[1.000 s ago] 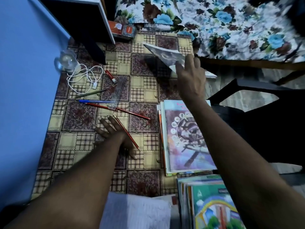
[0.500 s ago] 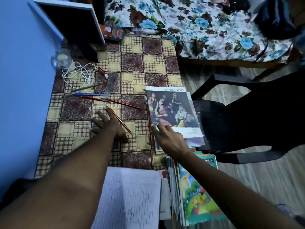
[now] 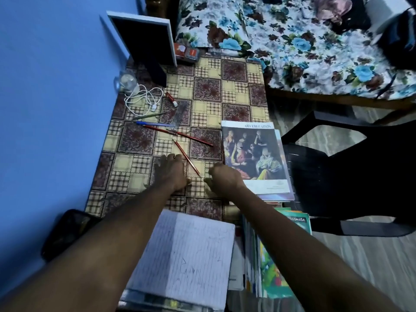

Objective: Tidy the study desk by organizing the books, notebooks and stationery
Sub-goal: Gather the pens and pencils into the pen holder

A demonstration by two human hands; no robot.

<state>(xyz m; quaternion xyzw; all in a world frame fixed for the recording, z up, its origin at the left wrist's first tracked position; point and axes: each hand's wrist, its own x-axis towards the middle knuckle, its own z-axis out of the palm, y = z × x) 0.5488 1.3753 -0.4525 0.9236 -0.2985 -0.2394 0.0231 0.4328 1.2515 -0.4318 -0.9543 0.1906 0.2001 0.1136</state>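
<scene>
On the checked desk cloth [image 3: 202, 109] lie two red pencils [image 3: 186, 158] [image 3: 180, 133], a blue pen [image 3: 155, 124], a green pencil [image 3: 148, 115] and a clear ruler [image 3: 180, 113]. My left hand [image 3: 171, 173] rests on the cloth just left of the nearer red pencil, fingers together. My right hand [image 3: 224, 179] sits with fingers curled under, between that pencil's tip and the near left corner of the art book [image 3: 254, 154]; nothing shows in it. The art book tops a stack at the desk's right edge. A lined notebook [image 3: 186, 255] lies open in front.
A second book pile [image 3: 272, 278] sits right of the notebook. A white cable [image 3: 144, 102], small clear lamp [image 3: 128, 84], dark framed board [image 3: 144, 41] and orange box [image 3: 186, 51] stand at the back. A black chair [image 3: 349, 176] and floral bed [image 3: 304, 52] flank the right side.
My right hand set the art book on the stack, then slid off it to the stack's near left corner. My left hand's spread fingers have drawn together.
</scene>
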